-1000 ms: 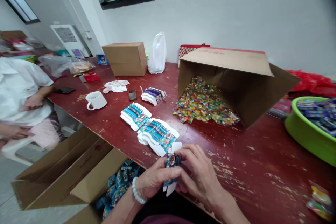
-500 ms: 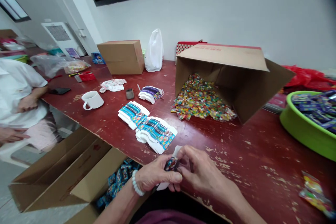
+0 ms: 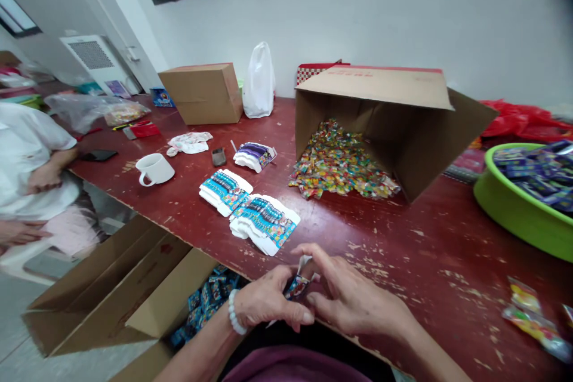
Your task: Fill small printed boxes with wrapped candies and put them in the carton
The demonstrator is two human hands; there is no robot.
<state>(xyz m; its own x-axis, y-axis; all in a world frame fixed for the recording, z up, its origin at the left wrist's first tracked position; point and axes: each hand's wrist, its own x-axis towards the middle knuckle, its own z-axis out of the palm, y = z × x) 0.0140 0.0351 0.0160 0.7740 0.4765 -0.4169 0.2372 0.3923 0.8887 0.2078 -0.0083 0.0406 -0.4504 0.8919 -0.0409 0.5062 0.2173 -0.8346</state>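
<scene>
My left hand (image 3: 273, 301), with a pale bead bracelet at the wrist, grips a small blue printed packet (image 3: 296, 287) with a white edge between thumb and fingers. Curved around the packet's upper end is my right hand (image 3: 344, 295); its thumb and forefinger stand apart, and the other fingertips are partly hidden. Just beyond the hands lie two fanned stacks of flat blue-and-white packets, a nearer stack (image 3: 266, 221) and a farther stack (image 3: 225, 191). Below the table edge, blue packets (image 3: 208, 298) fill an open carton (image 3: 165, 292).
A carton on its side (image 3: 371, 86) spills wrapped candies (image 3: 340, 167). At right stand a green tub (image 3: 505, 203) of purple packets and loose candy packets (image 3: 532, 316). A white mug (image 3: 156, 169), purple stack (image 3: 254, 156) and closed carton (image 3: 201, 95) occupy the left. A person (image 3: 36, 161) sits there.
My right hand's forefinger and thumb have spread farther apart at the packet's upper end. The packet stays in my left hand. The view has shifted slightly.
</scene>
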